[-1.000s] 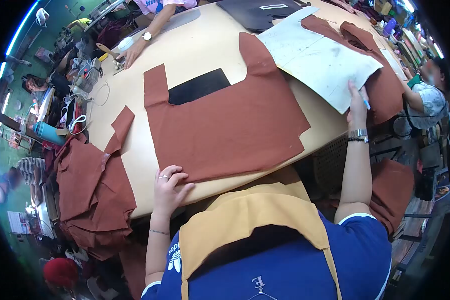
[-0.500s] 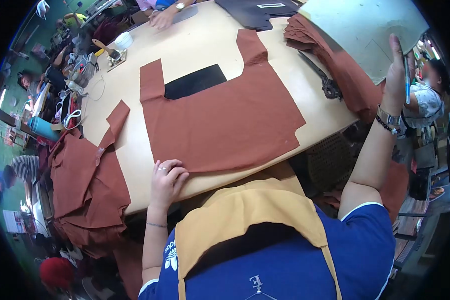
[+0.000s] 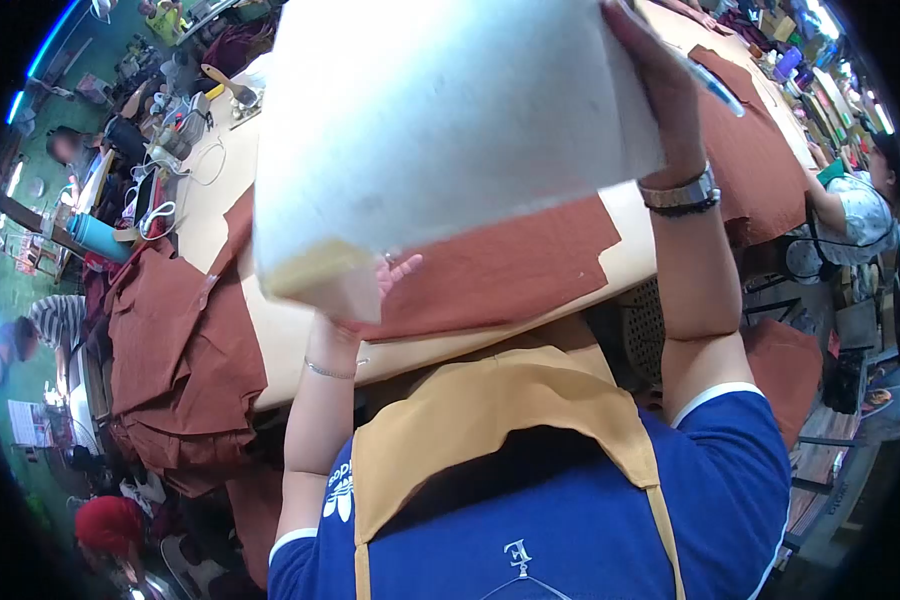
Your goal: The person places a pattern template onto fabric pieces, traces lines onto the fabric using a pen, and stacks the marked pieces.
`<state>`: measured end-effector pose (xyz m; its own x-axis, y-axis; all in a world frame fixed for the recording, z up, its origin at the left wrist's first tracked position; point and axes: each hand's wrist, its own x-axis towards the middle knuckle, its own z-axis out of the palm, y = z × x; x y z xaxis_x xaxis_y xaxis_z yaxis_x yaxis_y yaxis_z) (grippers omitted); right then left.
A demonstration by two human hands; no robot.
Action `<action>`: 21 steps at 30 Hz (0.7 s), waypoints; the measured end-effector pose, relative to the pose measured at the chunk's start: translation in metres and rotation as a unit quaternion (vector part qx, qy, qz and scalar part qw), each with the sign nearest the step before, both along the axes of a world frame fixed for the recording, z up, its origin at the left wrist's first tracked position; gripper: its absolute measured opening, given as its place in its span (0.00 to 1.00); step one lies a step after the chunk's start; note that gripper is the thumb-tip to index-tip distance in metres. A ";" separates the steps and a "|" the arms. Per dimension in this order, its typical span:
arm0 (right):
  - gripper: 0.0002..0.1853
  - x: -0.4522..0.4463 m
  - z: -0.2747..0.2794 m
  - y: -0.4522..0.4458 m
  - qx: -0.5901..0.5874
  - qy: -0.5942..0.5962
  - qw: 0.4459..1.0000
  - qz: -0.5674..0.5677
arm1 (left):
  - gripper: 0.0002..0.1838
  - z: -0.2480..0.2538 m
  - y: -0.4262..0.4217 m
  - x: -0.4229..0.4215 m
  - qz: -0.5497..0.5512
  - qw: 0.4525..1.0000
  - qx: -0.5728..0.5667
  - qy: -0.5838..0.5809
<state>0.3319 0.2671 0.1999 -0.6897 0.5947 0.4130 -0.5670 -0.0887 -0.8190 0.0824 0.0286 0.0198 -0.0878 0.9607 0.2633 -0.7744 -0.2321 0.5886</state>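
My right hand (image 3: 665,95) is raised at the upper right, closed on the edge of a large whitish pattern sheet (image 3: 440,130), with a blue pen (image 3: 715,85) beside its fingers. The sheet hangs over the table and covers much of the brown cloth piece (image 3: 500,265). Behind the sheet's lower left corner, my left hand (image 3: 395,275) is mostly hidden; a few fingertips show, spread apart, near the cloth. What its palm touches cannot be seen.
Brown cloth (image 3: 175,350) hangs over the left side of the pale table (image 3: 280,360). More brown cloth (image 3: 755,160) lies at the right. A brush (image 3: 232,85) and cables (image 3: 155,215) are at the back left. A co-worker (image 3: 850,215) is at the right edge.
The sheet has swung from the upper right to the left, over the brown piece, with my right hand. My left hand's fingers have spread and are now largely behind the sheet.
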 end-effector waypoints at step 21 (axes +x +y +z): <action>0.15 -0.027 -0.189 -0.092 -0.039 -0.206 0.977 -0.034 | 0.26 0.166 -0.084 -0.077 0.622 0.709 -0.081 0.323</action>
